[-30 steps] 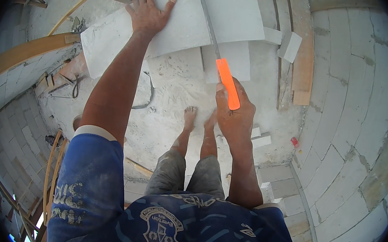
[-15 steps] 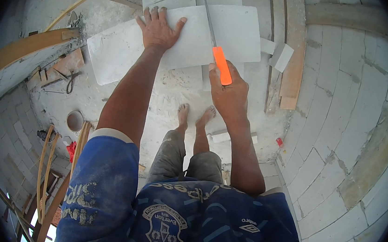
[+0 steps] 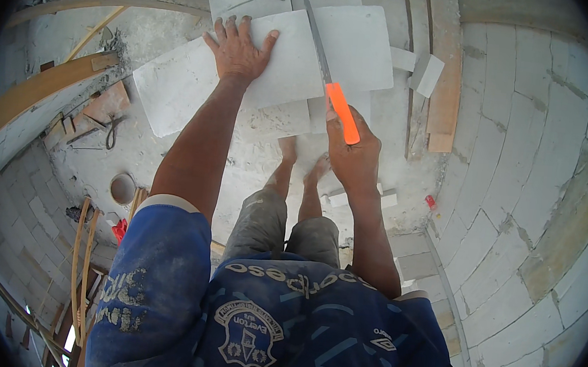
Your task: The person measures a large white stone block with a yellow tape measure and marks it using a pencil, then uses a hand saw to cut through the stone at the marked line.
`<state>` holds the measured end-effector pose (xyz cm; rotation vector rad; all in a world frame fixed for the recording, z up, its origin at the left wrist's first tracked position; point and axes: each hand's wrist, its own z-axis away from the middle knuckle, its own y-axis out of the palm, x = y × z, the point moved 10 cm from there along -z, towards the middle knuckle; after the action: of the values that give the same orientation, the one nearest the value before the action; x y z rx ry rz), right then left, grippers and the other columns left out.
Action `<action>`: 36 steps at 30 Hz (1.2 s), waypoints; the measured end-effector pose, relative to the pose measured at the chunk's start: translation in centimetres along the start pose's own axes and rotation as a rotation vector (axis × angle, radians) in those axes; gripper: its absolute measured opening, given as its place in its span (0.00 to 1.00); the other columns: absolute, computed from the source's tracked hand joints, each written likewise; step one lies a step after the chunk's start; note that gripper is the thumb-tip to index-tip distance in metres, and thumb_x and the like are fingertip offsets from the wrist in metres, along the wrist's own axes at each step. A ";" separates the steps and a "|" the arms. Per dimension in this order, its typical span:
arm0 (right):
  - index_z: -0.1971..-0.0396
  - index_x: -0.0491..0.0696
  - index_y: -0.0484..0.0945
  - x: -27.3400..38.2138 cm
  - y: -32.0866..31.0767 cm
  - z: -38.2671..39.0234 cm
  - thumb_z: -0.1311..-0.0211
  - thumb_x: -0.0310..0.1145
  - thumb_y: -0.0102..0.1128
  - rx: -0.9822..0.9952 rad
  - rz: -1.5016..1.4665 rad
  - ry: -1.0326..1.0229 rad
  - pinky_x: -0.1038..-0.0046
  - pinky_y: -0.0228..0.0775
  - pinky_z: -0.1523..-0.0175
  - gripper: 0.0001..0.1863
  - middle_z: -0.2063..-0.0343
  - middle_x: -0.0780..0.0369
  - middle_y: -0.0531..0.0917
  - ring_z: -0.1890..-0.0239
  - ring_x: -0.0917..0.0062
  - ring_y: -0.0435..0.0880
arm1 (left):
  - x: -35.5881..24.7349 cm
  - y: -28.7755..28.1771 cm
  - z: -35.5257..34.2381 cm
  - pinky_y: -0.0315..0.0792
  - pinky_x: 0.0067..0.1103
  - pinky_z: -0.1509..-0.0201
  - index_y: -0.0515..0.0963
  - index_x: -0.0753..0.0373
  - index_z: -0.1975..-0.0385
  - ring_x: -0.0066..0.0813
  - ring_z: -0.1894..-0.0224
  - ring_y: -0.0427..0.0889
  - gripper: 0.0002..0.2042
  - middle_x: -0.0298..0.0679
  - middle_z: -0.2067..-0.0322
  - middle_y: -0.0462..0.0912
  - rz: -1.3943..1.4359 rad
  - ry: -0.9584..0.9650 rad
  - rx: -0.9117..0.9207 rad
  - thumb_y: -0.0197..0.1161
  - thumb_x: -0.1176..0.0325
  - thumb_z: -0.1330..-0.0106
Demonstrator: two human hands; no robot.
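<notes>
The right grip clasps an orange-handled grey saw across a pale rectangular block; the left grip, released, lies splayed near the block's far edge.

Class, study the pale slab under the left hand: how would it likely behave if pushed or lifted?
The pale slab is probably stiff: its broad face looks flat, its edges fairly straight. It seems unlikely to roll, being flat-faced beneath the left hand. Its matt, chalky look suggests corners might chip if knocked.
</notes>
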<state>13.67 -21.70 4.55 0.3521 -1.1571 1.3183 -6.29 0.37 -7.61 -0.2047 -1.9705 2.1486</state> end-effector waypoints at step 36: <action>0.49 0.42 0.84 0.6 0.9 0.6 0.31 0.45 0.66 -0.076 0.034 -0.032 0.73 0.76 0.59 0.22 0.70 0.58 0.88 0.69 0.77 0.84 | -1.7 -0.1 -2.7 0.67 0.41 0.39 0.80 0.57 0.43 0.47 0.44 0.80 0.36 0.49 0.50 0.85 0.188 0.188 -0.075 0.53 0.29 0.34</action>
<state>12.53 -21.51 4.97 0.3005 -1.2418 1.2982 -3.99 2.50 -7.87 -0.6045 -1.9933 2.0766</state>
